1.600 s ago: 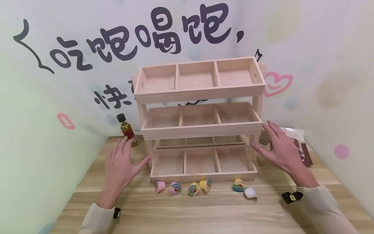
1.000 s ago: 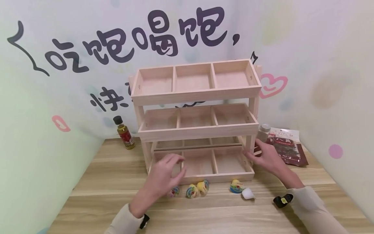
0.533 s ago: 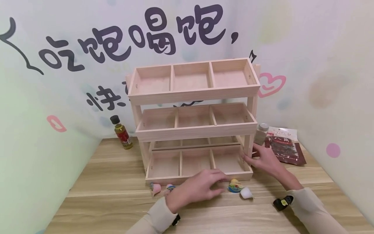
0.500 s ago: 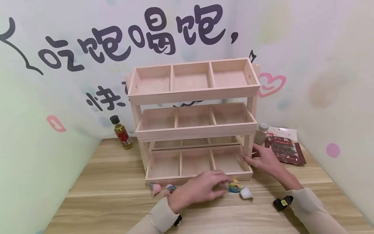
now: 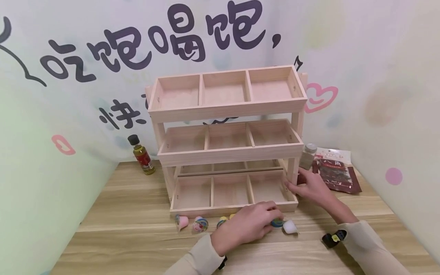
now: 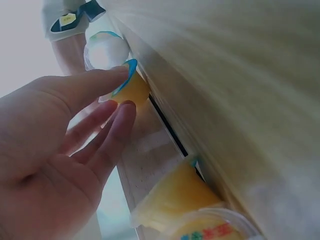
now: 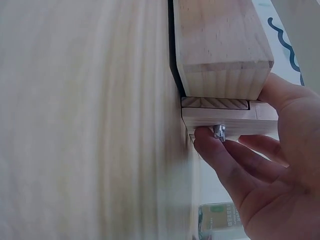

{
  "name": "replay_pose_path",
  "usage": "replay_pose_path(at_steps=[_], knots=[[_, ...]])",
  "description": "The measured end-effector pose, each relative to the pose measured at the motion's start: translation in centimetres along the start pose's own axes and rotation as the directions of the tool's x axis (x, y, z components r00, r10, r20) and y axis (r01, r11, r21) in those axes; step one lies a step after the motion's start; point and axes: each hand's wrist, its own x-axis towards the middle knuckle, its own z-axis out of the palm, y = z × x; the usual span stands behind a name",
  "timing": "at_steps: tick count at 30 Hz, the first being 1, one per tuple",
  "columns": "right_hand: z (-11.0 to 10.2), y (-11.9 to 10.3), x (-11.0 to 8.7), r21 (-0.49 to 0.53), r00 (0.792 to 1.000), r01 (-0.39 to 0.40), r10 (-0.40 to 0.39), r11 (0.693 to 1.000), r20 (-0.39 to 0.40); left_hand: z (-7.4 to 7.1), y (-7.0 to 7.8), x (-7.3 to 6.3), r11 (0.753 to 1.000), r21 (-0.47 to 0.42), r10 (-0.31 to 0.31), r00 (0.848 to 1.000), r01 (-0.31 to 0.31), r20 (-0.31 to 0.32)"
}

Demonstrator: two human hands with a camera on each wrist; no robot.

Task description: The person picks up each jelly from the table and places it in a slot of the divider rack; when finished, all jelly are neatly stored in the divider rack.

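Note:
My left hand [image 5: 249, 223] pinches a yellow jelly cup [image 6: 136, 91] with a blue-rimmed lid, low in front of the wooden three-tier rack [image 5: 227, 111]. In the left wrist view the thumb lies against the lid and the forefinger by the cup's side. A white jelly cup [image 5: 290, 227] sits just to the right. My right hand [image 5: 314, 188] grips the rack's lower right side; in the right wrist view its fingers curl round the post beside a metal bolt [image 7: 219, 132]. Two yellow cups, partly hidden by my left hand in the head view, appear as yellow jelly cups [image 6: 182, 197] in the left wrist view.
Two pink jelly cups, one a pink cup [image 5: 200, 224], lie at the rack's front left. A bottle with a black cap [image 5: 141, 156] stands left of the rack. On the right are a clear jar [image 5: 308, 156] and a dark red packet [image 5: 336, 175]. A wall rises behind.
My left hand has swept rightward from beside the rack, along its front, to the yellow cup. My right hand has lowered onto the rack's right side and stays there.

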Motion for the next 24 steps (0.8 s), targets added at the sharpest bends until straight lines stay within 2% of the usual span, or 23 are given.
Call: replay_pose_path(at_steps=[4,10,13,20,24], knots=[[-0.1,-0.1,0.0,0.007,1.000,-0.007,0.007,1.000,0.013,0.0,0.0,-0.1,0.999,0.034,-0.016,1.000,0.017,-0.026],[-0.2,-0.1,-0.3,0.004,1.000,-0.005,0.005,1.000,0.013,0.1,0.6,0.1,0.990,0.140,-0.001,1.000,0.000,0.004],[-0.1,0.0,-0.3,0.008,1.000,0.000,0.000,1.000,0.007,0.3,0.8,0.2,0.979,0.202,0.001,1.000,-0.001,-0.001],[0.0,-0.1,-0.2,0.019,1.000,0.009,-0.010,1.000,0.004,0.2,1.0,0.1,0.981,0.196,0.012,1.000,-0.013,0.008],[0.0,-0.2,-0.3,0.011,1.000,0.004,-0.004,1.000,0.002,0.1,1.0,0.1,0.969,0.242,0.034,0.999,-0.039,0.024]])
